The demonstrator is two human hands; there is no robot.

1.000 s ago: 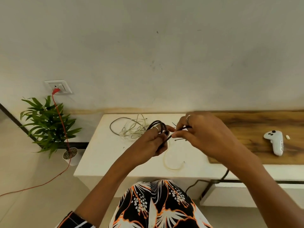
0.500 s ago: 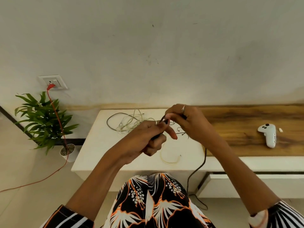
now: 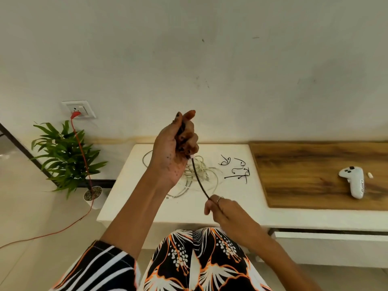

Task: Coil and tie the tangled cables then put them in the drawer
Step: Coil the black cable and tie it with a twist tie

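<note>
My left hand is raised above the white table and grips the coiled black cable in its fist. A straight stretch of that cable runs down and right to my right hand, which pinches it near the table's front. A tangle of white cables lies on the table behind the black cable. Several black ties are scattered to the right of the tangle. The closed drawer front shows below the tabletop on the right.
A wooden top at the right carries a white controller and a small white piece. A potted plant stands on the floor at the left. A red cord runs from the wall socket to the floor.
My left hand has lifted the coiled black cable up. My right hand has slid down and toward me along it, pulling a length straight. The ties are now uncovered on the table.
</note>
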